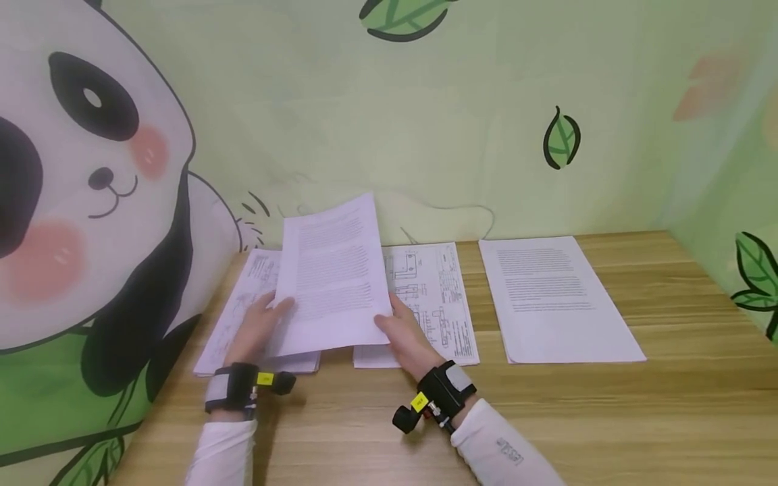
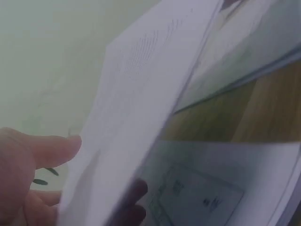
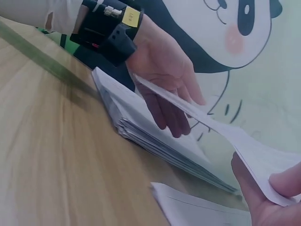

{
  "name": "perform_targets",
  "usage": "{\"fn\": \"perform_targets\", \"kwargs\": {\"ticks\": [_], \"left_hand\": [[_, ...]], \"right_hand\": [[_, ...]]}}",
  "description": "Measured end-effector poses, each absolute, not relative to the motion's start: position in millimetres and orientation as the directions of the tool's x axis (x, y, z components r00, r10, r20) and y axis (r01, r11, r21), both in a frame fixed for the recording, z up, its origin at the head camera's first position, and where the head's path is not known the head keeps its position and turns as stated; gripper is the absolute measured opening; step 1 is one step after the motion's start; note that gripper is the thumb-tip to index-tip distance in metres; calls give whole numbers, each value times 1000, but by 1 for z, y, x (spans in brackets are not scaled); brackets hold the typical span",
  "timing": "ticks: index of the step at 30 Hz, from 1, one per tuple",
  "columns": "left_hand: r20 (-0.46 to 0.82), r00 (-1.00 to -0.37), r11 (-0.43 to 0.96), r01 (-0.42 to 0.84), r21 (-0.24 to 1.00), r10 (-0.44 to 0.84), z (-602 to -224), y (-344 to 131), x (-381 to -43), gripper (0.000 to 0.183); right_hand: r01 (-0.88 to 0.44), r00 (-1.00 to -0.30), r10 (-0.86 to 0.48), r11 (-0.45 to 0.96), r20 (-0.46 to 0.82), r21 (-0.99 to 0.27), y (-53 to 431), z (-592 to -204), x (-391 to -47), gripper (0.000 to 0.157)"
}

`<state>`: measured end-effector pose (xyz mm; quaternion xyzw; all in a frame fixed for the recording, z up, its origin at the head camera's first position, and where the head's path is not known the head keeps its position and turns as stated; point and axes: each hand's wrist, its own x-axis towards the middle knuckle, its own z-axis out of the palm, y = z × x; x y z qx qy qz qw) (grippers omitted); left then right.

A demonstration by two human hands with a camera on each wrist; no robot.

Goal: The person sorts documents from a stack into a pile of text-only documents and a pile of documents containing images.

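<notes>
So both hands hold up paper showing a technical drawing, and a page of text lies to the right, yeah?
Not quite: the head view shows lines of text on the held paper, not a drawing. The left hand and right hand do hold it up, with a page of text to the right.

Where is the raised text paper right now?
In the head view, the raised text paper is left of centre, between the left hand and right hand, partly hiding the technical drawings.

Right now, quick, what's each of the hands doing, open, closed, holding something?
Left hand: closed, holding the printed paper by its left edge.
Right hand: closed, holding the same paper near its lower right corner.
</notes>
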<state>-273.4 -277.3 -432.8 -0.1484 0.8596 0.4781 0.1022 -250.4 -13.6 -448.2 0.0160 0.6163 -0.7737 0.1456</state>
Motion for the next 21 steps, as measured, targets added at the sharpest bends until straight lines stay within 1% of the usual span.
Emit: {"fn": "perform_targets", "kwargs": {"ticks": [4,6,8,12,17,21], "left_hand": [[-318,-940,381,-341,860,-122,-437,-264,-275,85],[-302,-948,345,-317,883,-98,-438,-258,-275,79],[-272,-959,325,-282,903,-75,-438,-253,-273,74],[-186,-981,325,-191,926,-47,-436,-238,-270,67],[-87,-995,336,-100,936,-55,-429,-210,-264,58],[-71,-995,356,-92,930,-72,-422,-185,-259,65]], "right_hand": [[213,-958,-246,-260,-149,-942,1,-444,-249,60],[203,-957,-259,-279,-130,-939,8,-442,-248,60],[190,-958,-261,-268,-119,-944,14,-440,-247,59],[182,-963,-238,-219,-128,-959,30,-434,-245,58],[191,-969,-182,-123,-167,-974,54,-423,-245,54],[193,-973,-142,-75,-182,-978,74,-412,-245,54]]}}
